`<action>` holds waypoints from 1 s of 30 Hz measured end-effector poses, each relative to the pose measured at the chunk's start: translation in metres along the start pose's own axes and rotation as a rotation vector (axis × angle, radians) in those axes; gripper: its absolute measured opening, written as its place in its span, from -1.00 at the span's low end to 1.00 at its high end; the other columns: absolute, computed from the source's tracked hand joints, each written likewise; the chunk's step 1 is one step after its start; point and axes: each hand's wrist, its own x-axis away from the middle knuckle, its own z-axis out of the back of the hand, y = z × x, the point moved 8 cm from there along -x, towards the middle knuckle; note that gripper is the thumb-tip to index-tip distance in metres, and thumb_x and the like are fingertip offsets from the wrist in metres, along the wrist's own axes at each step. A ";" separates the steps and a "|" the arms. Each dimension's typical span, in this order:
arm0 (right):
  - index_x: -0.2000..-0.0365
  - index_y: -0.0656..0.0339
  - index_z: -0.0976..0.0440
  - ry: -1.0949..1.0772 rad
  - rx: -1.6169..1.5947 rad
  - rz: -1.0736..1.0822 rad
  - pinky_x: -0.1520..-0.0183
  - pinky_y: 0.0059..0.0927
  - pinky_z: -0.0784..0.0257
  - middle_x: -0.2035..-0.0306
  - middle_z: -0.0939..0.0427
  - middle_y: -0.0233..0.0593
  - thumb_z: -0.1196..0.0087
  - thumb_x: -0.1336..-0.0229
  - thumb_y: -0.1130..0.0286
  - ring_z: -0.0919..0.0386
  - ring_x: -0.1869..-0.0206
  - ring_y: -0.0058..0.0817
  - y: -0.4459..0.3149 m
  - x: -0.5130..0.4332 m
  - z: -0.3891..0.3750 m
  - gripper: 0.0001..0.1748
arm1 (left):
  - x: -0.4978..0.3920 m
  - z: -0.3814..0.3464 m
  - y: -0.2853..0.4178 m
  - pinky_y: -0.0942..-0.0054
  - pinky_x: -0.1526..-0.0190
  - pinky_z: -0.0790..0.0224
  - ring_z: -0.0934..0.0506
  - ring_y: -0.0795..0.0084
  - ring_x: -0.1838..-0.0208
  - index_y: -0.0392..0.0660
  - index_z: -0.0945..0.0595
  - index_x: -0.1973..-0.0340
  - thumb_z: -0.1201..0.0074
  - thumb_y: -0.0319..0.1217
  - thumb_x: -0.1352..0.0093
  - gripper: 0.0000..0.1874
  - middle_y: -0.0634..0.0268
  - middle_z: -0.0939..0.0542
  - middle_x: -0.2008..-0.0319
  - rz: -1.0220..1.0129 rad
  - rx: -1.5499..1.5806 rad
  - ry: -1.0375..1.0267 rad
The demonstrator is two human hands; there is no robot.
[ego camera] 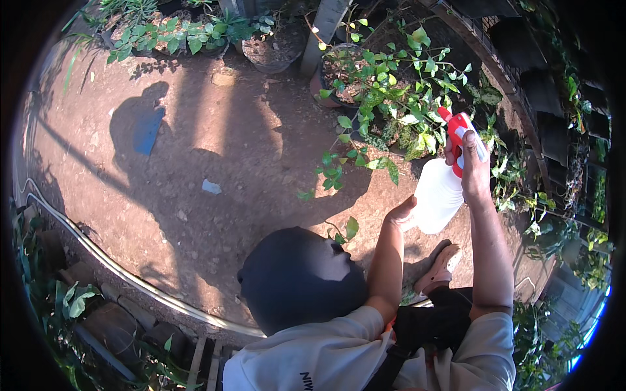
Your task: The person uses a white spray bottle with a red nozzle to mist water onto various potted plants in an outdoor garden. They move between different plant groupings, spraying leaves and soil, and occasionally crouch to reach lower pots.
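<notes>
A white plastic spray bottle [437, 198] with a red-and-white trigger head [458, 129] is tilted in front of me, its red nozzle pointing up and left at leafy potted plants. My right hand [470, 163] grips the trigger head, its thumb on the back. Against the lower left side of the bottle rests my left hand [403, 212], supporting it; its fingers are partly hidden. Variegated green leaves [420, 115] are close to the nozzle. No spray can be made out.
A round plant pot [337, 73] stands behind the foliage, another pot [271, 51] farther left. Pale hoses [122, 276] curve along the dirt floor [234, 161]. A dark, rounded cap-like form [303, 281] covers the lower centre. Below the bottle is a foot in a clog [442, 266]. Shelving [518, 102] lines the right.
</notes>
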 end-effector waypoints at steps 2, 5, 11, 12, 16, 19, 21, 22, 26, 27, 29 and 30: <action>0.31 0.26 -0.46 -0.023 0.018 0.063 0.38 -0.50 -0.24 0.54 -0.39 -0.39 0.24 -0.12 -0.52 -0.36 0.48 -0.61 0.000 0.008 0.004 -0.10 | 0.000 -0.006 0.000 0.17 -0.37 -0.13 -0.28 0.21 -0.39 -0.22 -0.11 -0.40 -0.46 0.20 0.11 0.34 0.11 -0.30 -0.35 0.022 -0.019 -0.019; 0.22 0.30 -0.47 -0.077 0.009 0.157 0.31 -0.51 -0.23 0.47 -0.45 -0.38 0.29 -0.07 -0.56 -0.39 0.41 -0.60 -0.016 0.022 0.007 -0.01 | -0.004 -0.019 0.008 0.18 -0.37 -0.11 -0.25 0.21 -0.40 -0.22 -0.11 -0.41 -0.46 0.21 0.11 0.35 0.10 -0.29 -0.36 0.039 -0.067 -0.050; 0.20 0.30 -0.48 0.197 -0.211 0.166 0.40 -0.57 -0.21 0.53 -0.46 -0.38 0.40 -0.30 -0.38 -0.35 0.50 -0.68 -0.066 0.009 0.057 -0.14 | -0.014 -0.034 0.046 0.20 -0.37 -0.08 -0.21 0.21 -0.42 -0.22 -0.11 -0.41 -0.45 0.22 0.10 0.35 0.09 -0.26 -0.38 -0.032 -0.235 -0.001; 0.25 0.28 -0.48 0.199 -0.157 0.156 0.41 -0.56 -0.24 0.52 -0.46 -0.39 0.37 -0.29 -0.39 -0.38 0.50 -0.68 -0.074 0.004 0.058 -0.16 | -0.013 -0.034 0.054 0.20 -0.37 -0.08 -0.21 0.21 -0.42 -0.21 -0.11 -0.42 -0.45 0.22 0.09 0.34 0.09 -0.26 -0.38 -0.052 -0.266 0.028; 0.30 0.26 -0.50 0.162 -0.095 0.118 0.39 -0.58 -0.31 0.54 -0.46 -0.39 0.32 -0.19 -0.49 -0.43 0.49 -0.65 -0.093 -0.014 0.043 -0.10 | -0.007 -0.033 0.069 0.21 -0.40 0.03 -0.17 0.22 -0.44 -0.18 -0.10 -0.43 -0.31 0.38 0.07 0.36 0.09 -0.24 -0.39 -0.098 -0.381 0.192; 0.32 0.25 -0.51 0.099 -0.066 0.214 0.38 -0.58 -0.32 0.55 -0.46 -0.38 0.32 -0.18 -0.50 -0.44 0.49 -0.64 -0.116 -0.030 0.036 -0.09 | -0.006 -0.038 0.073 0.20 -0.42 0.09 -0.13 0.21 -0.46 -0.19 -0.08 -0.44 -0.26 0.43 0.08 0.39 0.08 -0.22 -0.40 -0.143 -0.391 0.254; 0.36 0.24 -0.50 0.083 -0.083 0.189 0.38 -0.58 -0.32 0.55 -0.47 -0.37 0.31 -0.19 -0.49 -0.44 0.50 -0.65 -0.120 -0.035 0.038 -0.11 | -0.007 -0.041 0.076 0.19 -0.43 0.12 -0.11 0.20 -0.47 -0.20 -0.06 -0.44 -0.24 0.45 0.08 0.41 0.07 -0.20 -0.41 -0.180 -0.400 0.267; 0.37 0.24 -0.49 0.078 -0.080 0.161 0.39 -0.58 -0.32 0.56 -0.46 -0.37 0.31 -0.20 -0.48 -0.44 0.50 -0.65 -0.118 -0.035 0.039 -0.12 | -0.007 -0.043 0.075 0.19 -0.43 0.12 -0.12 0.21 -0.47 -0.20 -0.06 -0.44 -0.25 0.44 0.08 0.40 0.07 -0.21 -0.41 -0.187 -0.392 0.235; 0.39 0.22 -0.48 0.055 -0.084 0.101 0.35 -0.57 -0.30 0.55 -0.46 -0.38 0.31 -0.18 -0.49 -0.42 0.49 -0.64 -0.092 -0.023 0.040 -0.12 | -0.006 -0.040 0.063 0.18 -0.41 0.05 -0.16 0.21 -0.45 -0.20 -0.08 -0.43 -0.31 0.37 0.06 0.36 0.07 -0.23 -0.39 -0.116 -0.359 0.100; 0.38 0.23 -0.48 0.028 -0.060 0.111 0.34 -0.56 -0.30 0.54 -0.46 -0.38 0.30 -0.17 -0.50 -0.42 0.48 -0.64 -0.083 -0.018 0.036 -0.12 | -0.006 -0.036 0.056 0.18 -0.40 0.01 -0.18 0.21 -0.44 -0.20 -0.09 -0.43 -0.33 0.35 0.05 0.34 0.07 -0.25 -0.38 -0.089 -0.322 0.068; 0.10 0.29 -0.48 0.006 -0.154 0.052 0.24 -0.57 -0.33 0.39 -0.56 -0.32 0.33 -0.22 -0.44 -0.48 0.34 -0.63 -0.059 -0.010 0.033 -0.09 | -0.004 -0.028 0.042 0.18 -0.37 -0.07 -0.23 0.21 -0.42 -0.19 -0.11 -0.42 -0.36 0.30 0.03 0.30 0.08 -0.28 -0.37 -0.044 -0.220 0.012; 0.08 0.31 -0.48 0.041 -0.183 0.023 0.22 -0.56 -0.33 0.37 -0.56 -0.31 0.33 -0.25 -0.41 -0.49 0.31 -0.61 -0.046 -0.007 0.036 -0.11 | -0.003 -0.024 0.033 0.19 -0.36 -0.11 -0.25 0.21 -0.41 -0.19 -0.13 -0.42 -0.37 0.28 0.02 0.28 0.09 -0.30 -0.36 -0.022 -0.165 -0.017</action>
